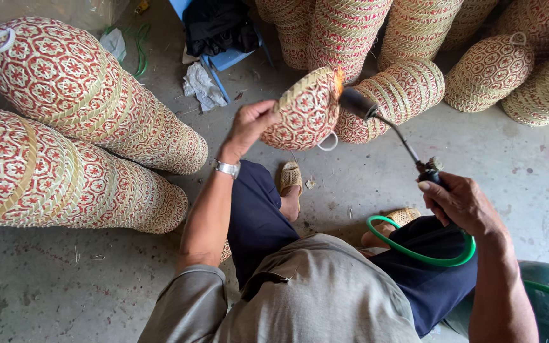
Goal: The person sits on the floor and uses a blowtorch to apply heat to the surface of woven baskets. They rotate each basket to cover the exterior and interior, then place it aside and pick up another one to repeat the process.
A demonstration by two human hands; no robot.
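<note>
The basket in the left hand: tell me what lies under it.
Under the woven basket held up by the left hand lie bare concrete floor and a sandalled foot. The floor directly behind the basket is covered. The right hand aims a torch at its rim.

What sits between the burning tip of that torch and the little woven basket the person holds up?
Nothing visible. The torch in the right hand points its flame straight at the rim of the basket, which the left hand holds up.
</note>
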